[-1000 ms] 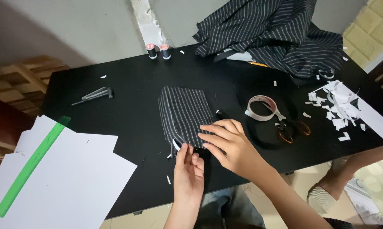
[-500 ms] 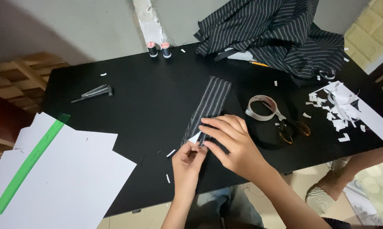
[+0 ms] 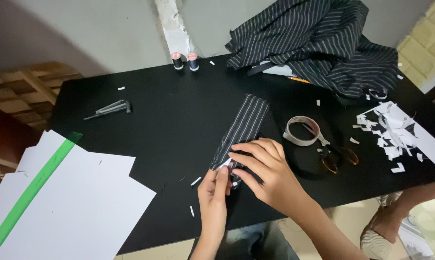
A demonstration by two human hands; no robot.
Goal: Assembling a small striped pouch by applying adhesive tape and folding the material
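A narrow folded strip of dark pinstriped fabric (image 3: 245, 124) lies on the black table (image 3: 169, 130), running from the middle toward the near edge. My left hand (image 3: 212, 192) pinches the strip's near end, where a small white bit shows between the fingers. My right hand (image 3: 268, 171) lies over the same end with its fingers pressing the fabric down. The near end of the strip is hidden under both hands.
A large pile of the same pinstriped cloth (image 3: 318, 43) lies at the back right. A roll of tape (image 3: 302, 131) and scissors (image 3: 338, 156) sit right of my hands, white paper scraps (image 3: 393, 137) further right. White sheets (image 3: 68, 202) with a green ruler (image 3: 32, 190) lie left; two thread spools (image 3: 184, 61), a small dark tool (image 3: 109, 109).
The fabric piece was wide a second ago and is now folded into a narrow strip. My hands have stayed at its near end, shifting slightly.
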